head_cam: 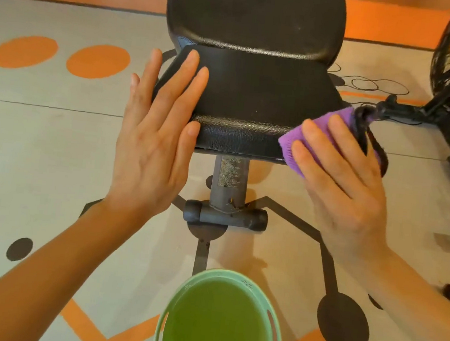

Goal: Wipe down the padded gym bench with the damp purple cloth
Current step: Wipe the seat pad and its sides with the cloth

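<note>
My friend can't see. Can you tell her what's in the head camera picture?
The right hand presses a purple cloth on the black bench seat's corner. The left hand lies flat on the other side, above a green bucket of water.

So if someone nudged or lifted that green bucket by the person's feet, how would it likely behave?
The green bucket looks filled nearly to its rim with liquid, so it is probably heavy for its size. A quick push would likely slosh liquid over the edge. Its thin, plastic-looking wall may flex slightly when lifted, and its wide base suggests sliding rather than tipping.
</note>
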